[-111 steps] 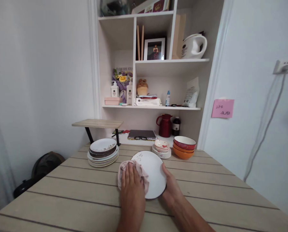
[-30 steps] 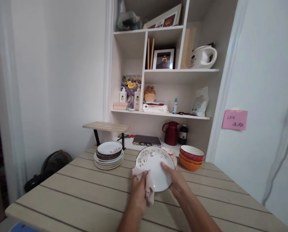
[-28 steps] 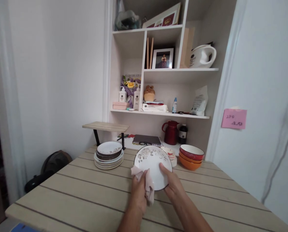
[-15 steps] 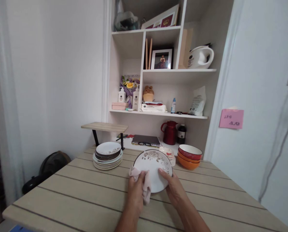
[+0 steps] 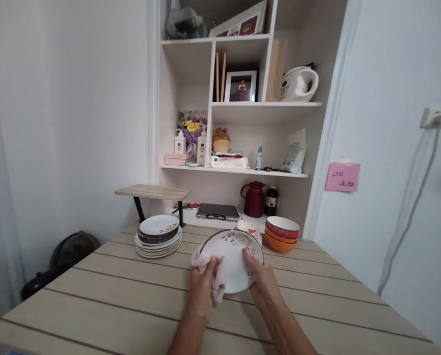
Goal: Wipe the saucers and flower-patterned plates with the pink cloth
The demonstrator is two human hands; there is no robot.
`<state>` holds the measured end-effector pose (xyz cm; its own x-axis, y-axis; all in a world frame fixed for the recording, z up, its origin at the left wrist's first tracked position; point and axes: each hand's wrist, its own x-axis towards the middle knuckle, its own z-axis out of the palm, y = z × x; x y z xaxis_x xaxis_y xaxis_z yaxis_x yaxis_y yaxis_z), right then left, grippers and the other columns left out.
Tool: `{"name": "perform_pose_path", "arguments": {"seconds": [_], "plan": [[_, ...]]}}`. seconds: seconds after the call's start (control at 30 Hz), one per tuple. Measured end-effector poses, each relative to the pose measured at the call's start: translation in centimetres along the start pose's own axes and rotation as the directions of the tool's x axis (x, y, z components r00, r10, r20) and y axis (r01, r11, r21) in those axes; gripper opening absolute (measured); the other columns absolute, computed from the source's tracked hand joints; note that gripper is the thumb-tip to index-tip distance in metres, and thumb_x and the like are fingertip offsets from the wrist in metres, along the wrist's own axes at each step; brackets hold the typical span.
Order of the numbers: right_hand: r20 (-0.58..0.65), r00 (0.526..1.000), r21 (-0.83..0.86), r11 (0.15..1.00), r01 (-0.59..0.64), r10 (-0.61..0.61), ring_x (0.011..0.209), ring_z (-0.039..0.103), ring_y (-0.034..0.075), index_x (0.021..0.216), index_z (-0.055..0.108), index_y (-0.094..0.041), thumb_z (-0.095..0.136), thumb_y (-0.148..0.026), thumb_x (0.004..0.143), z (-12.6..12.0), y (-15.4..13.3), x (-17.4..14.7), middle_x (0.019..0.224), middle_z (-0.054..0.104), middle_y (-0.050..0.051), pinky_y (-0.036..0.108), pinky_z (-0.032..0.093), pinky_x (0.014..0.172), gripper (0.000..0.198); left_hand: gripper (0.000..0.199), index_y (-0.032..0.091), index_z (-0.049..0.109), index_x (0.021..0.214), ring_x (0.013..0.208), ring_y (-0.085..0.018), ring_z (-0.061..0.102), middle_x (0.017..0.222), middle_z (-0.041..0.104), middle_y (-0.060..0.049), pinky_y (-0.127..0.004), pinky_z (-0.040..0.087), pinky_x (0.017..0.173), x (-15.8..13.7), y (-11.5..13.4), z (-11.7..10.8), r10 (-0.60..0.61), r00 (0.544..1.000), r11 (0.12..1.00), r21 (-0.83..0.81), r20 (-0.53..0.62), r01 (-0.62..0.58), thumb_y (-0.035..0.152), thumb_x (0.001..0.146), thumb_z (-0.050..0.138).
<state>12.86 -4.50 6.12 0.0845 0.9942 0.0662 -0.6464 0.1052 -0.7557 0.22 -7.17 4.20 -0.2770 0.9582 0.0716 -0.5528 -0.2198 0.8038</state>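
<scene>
Above the table, a white plate (image 5: 235, 266) with a dark rim and a brown flower pattern is held tilted between my hands. My left hand (image 5: 202, 286) is closed on a pale pink cloth (image 5: 217, 281), pressed against the plate's left edge. My right hand (image 5: 262, 278) grips the plate's right edge, thumb on the face and fingers behind it. Farther left stands a stack of plates (image 5: 158, 241). Behind the plate, partly hidden by it, are small white dishes (image 5: 249, 228) with a red mark. To their right sits a stack of red and orange bowls (image 5: 282, 234).
A slatted wooden table (image 5: 131, 305) spans the front. A small raised shelf (image 5: 152, 192) stands behind the plate stack. At the back are a laptop (image 5: 218, 211), a red jug (image 5: 253, 198) and a dark bottle (image 5: 271, 200), below a filled shelf unit (image 5: 264, 111).
The whole view has shifted, so things appear farther left. The plate has turned slightly in my hands, its flower pattern moving round to the right, with the cloth still at its left edge.
</scene>
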Motion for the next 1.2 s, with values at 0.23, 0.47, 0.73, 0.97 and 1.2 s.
{"name": "perform_pose_path", "arguments": {"seconds": [0.23,0.47,0.73,0.97,1.2], "plan": [[0.151,0.974,0.258,0.945,-0.202,0.167,0.114,0.062,0.022,0.111,0.067,-0.018,0.074,-0.043,0.075,2.0,2.7,-1.6,0.116,0.072,0.007,0.034,0.05,0.099,0.045,0.043,0.019,0.067,0.098,0.094,-0.022,0.07,0.099,0.075,-0.005,-0.027,0.059,0.074,-0.3,0.1,0.5,-0.017,0.999,0.975,-0.224,-0.029,0.01,0.04,0.063,0.083],[0.196,0.98,-0.041,0.999,-0.016,0.024,0.099,0.068,0.024,0.129,0.055,-0.026,0.084,-0.03,0.063,1.2,-0.3,-1.7,0.119,0.07,0.006,0.033,0.054,0.082,0.073,0.041,0.018,0.068,0.095,0.087,-0.022,0.071,0.093,0.075,-0.007,-0.027,0.059,0.066,0.6,0.0,-0.3,0.031,0.998,0.99,-0.136,-0.061,-0.039,0.043,0.065,0.081],[0.188,0.975,-0.357,0.917,0.179,-0.117,0.077,0.065,0.02,0.109,0.067,-0.018,0.084,-0.031,0.062,-1.4,-2.9,-0.2,0.092,0.075,0.005,0.029,0.054,0.067,0.052,0.047,0.014,0.067,0.09,0.069,-0.024,0.07,0.082,0.075,-0.009,-0.024,0.052,0.042,-0.6,0.8,-0.7,-0.004,0.999,0.988,0.152,-0.036,0.009,0.044,0.058,0.084],[0.098,0.987,-0.152,0.978,0.144,-0.13,0.071,0.066,0.017,0.109,0.065,-0.018,0.084,-0.032,0.063,-0.1,-0.7,-1.0,0.087,0.075,0.003,0.028,0.055,0.066,0.052,0.046,0.014,0.068,0.095,0.078,-0.023,0.071,0.09,0.075,-0.01,-0.027,0.057,0.057,-0.6,1.3,-0.7,0.038,0.998,0.994,0.1,-0.041,-0.034,0.044,0.063,0.082],[-0.054,0.998,0.244,0.969,0.046,-0.034,0.084,0.068,0.015,0.116,0.06,-0.027,0.084,-0.029,0.063,2.1,2.5,-2.1,0.098,0.074,-0.002,0.03,0.057,0.078,0.058,0.046,0.017,0.067,0.107,0.1,-0.023,0.068,0.106,0.073,-0.009,-0.03,0.056,0.084,-1.4,0.5,0.5,-0.002,0.992,0.969,-0.246,0.124,0.033,0.037,0.067,0.081]]}}
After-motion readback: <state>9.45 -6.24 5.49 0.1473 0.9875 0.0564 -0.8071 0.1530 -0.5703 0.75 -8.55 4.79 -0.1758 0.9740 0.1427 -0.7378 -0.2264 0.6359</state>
